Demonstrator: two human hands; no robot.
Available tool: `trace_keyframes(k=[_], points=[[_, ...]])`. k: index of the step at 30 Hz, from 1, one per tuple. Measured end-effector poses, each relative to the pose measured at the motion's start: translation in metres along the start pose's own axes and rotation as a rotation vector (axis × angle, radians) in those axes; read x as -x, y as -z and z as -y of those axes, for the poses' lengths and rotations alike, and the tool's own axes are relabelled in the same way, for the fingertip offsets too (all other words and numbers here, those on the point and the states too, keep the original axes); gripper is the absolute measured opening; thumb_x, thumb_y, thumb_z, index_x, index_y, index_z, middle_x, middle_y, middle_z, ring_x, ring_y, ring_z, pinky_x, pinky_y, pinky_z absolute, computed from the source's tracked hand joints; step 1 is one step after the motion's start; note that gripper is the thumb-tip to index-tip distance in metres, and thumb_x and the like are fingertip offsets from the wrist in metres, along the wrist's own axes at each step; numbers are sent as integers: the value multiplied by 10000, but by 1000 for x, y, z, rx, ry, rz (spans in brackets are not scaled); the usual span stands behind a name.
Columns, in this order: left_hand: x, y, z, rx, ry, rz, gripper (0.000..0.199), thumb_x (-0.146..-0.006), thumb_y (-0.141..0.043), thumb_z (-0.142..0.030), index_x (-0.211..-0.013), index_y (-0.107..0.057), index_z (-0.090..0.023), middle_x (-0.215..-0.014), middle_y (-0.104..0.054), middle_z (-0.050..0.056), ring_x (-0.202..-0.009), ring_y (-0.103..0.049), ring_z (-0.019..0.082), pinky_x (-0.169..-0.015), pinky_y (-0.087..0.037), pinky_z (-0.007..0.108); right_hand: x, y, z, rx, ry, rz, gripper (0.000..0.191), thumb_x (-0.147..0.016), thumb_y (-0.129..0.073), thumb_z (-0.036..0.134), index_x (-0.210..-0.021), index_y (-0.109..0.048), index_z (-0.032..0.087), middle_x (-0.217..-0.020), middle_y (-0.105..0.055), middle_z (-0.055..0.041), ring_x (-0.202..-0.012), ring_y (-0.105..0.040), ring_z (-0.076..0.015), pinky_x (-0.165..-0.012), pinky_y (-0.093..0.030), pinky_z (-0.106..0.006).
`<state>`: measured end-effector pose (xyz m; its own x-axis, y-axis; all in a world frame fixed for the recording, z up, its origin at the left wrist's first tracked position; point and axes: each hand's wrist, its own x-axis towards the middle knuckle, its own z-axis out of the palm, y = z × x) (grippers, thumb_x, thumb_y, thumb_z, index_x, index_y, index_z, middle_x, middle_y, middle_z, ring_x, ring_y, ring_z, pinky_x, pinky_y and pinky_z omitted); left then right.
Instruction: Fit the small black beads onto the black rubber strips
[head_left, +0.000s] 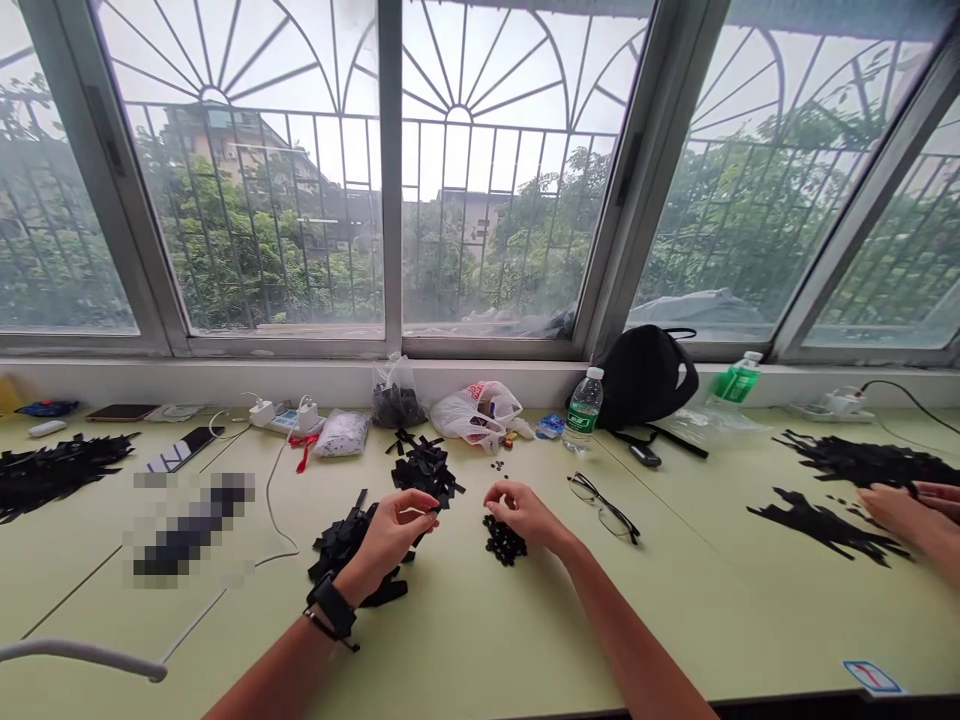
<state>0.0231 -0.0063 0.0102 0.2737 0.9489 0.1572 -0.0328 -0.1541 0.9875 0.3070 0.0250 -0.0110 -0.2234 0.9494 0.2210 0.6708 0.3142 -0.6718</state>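
Note:
My left hand point(397, 530), with a black watch point(331, 606) on its wrist, is closed in a pinch in front of a pile of black strips point(427, 465). A dark bit shows at its fingertips, too small to name. More black strips point(337, 540) lie beside and under this hand. My right hand point(525, 510) is also pinched closed, just above a small heap of black pieces point(505, 542). Whatever its fingertips hold is hidden. A few similar loose pieces point(498, 465) lie farther back.
Glasses point(604, 508) lie right of my right hand. Behind stand a water bottle point(583, 410), a white plastic bag point(480, 412) and a black bag point(645, 380). A white cable point(274, 500) runs along the left. Another person's hands point(907, 505) are over black strips point(832, 525) at far right.

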Motion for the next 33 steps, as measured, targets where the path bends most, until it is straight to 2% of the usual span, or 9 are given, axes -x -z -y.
trace_keyframes(k=[4, 8, 13, 16, 19, 23, 28, 33], points=[[-1, 1, 0, -52, 9, 20, 215, -761, -770, -321, -919, -810, -182, -956, -797, 86, -883, -716, 239, -769, -536, 310, 2, 0, 0, -3, 31, 38, 150, -819, -641, 287, -854, -748, 188, -906, -719, -65, -731, -583, -180, -669, -455, -291], [-1, 2, 2, -19, 32, 17, 251, -783, -715, -290, -987, -825, -194, -1025, -804, 88, -946, -718, 239, -837, -545, 316, 3, -3, -2, 20, 37, 21, 136, -825, -644, 284, -829, -732, 181, -887, -706, -74, -741, -596, -185, -678, -460, -298], [-4, 4, 6, -52, 17, -12, 281, -801, -680, -285, -1021, -819, -178, -1048, -800, 96, -936, -715, 234, -830, -561, 320, 3, -7, -4, 34, 46, 5, 147, -861, -612, 300, -853, -695, 179, -908, -690, -73, -803, -627, -198, -754, -484, -321], [-5, 4, 10, -136, -40, -13, 278, -813, -679, -272, -1034, -808, -162, -1032, -795, 101, -909, -715, 232, -788, -562, 310, 3, -7, -4, 46, 57, 6, 133, -863, -612, 296, -849, -682, 184, -917, -689, -72, -825, -635, -204, -793, -488, -332], [-1, 2, 13, -300, -194, -5, 268, -840, -659, -234, -1066, -791, -175, -988, -776, 83, -812, -699, 203, -739, -555, 302, 2, -8, -5, 63, 60, -7, 122, -862, -610, 290, -843, -673, 187, -915, -685, -69, -820, -632, -204, -797, -488, -337], [7, -3, 15, -497, -406, 81, 319, -880, -583, -140, -1126, -766, -226, -1063, -746, 63, -833, -684, 178, -817, -550, 314, 3, -10, -5, 73, 65, -7, 116, -877, -587, 274, -847, -658, 187, -917, -676, -69, -801, -627, -198, -782, -489, -333], [11, -5, 13, -576, -434, 138, 282, -937, -551, -142, -1126, -739, -234, -1082, -740, 67, -939, -686, 200, -865, -541, 324, 5, -9, -3, 90, 70, -5, 112, -907, -566, 262, -851, -632, 191, -917, -674, -67, -825, -632, -203, -775, -488, -329], [8, -5, 9, -551, -403, 17, 180, -971, -556, -201, -1019, -728, -222, -965, -756, 42, -834, -683, 186, -780, -533, 303, 7, -10, 17, 93, 144, -84, 103, -958, -543, 257, -885, -593, 205, -926, -650, -50, -872, -611, -204, -838, -484, -349]])
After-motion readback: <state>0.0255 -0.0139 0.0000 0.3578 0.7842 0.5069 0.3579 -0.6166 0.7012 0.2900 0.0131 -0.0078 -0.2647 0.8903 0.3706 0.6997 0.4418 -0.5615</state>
